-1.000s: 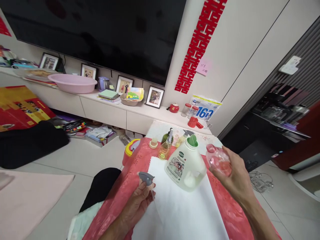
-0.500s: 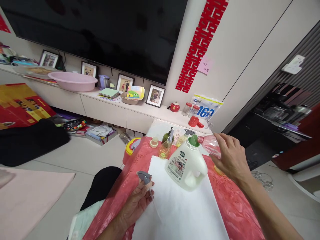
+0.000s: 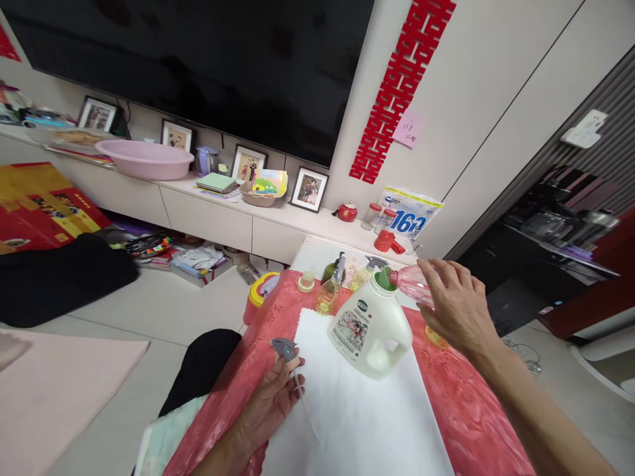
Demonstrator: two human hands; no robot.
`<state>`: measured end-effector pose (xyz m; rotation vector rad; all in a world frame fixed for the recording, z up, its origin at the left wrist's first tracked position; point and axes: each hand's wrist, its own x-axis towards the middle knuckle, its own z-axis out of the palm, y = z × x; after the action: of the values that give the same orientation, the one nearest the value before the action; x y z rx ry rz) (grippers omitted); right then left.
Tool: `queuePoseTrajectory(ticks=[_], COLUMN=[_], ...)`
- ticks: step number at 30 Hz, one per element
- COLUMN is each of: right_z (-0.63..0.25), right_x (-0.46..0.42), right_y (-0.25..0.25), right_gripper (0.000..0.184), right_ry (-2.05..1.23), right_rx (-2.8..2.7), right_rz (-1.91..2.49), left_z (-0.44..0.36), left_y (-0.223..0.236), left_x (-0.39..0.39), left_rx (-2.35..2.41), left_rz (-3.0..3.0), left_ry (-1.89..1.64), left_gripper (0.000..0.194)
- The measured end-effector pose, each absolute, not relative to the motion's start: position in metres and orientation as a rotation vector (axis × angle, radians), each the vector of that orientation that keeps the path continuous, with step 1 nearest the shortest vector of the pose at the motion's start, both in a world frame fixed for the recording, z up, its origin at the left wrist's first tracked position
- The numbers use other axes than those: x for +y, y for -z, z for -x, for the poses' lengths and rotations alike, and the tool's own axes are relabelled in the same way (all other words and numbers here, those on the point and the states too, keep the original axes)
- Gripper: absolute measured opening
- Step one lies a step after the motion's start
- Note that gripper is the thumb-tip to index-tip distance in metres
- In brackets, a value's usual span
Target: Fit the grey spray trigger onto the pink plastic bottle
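My right hand (image 3: pixel 454 307) grips a clear pink plastic bottle (image 3: pixel 409 282), tipped on its side with its mouth at the green funnel (image 3: pixel 383 278) in the neck of a big white jug (image 3: pixel 370 324). The jug stands tilted on a white sheet (image 3: pixel 357 416) over a red patterned cloth (image 3: pixel 233 390). My left hand (image 3: pixel 270 400) holds a grey spray-trigger head (image 3: pixel 285 347) with its thin dip tube hanging down onto the sheet.
Behind the jug stand a small yellow spray bottle (image 3: pixel 327 294), a dark green bottle (image 3: pixel 331 268) and a loose cream cap (image 3: pixel 306 282). A long low cabinet (image 3: pixel 208 215) with photo frames and a pink basin (image 3: pixel 146 158) runs along the wall under a large dark screen.
My right hand has swung the pink bottle from upright beside the jug to lying sideways with its mouth at the funnel. My left hand has barely moved.
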<state>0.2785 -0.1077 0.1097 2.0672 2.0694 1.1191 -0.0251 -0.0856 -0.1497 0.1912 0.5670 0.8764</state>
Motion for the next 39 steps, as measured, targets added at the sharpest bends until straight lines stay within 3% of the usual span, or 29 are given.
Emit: queuePoseTrajectory(ticks=[12,39], right_z=[-0.2778,-0.2767], right_x=[-0.1062,-0.104], right_y=[-0.1155,-0.12], right_gripper=[0.064,0.063], right_ry=[-1.17,-1.185], right_rx=[2.024,2.033], right_rz=[-1.973,-1.909], left_z=[0.0257,0.026], left_y=[0.1519,0.1511], left_x=[-0.0856,-0.0858], left_rx=[0.555,0.544], left_rz=[-0.187,-0.191], left_ry=[-0.875,-0.878], left_gripper=[0.049,0.052])
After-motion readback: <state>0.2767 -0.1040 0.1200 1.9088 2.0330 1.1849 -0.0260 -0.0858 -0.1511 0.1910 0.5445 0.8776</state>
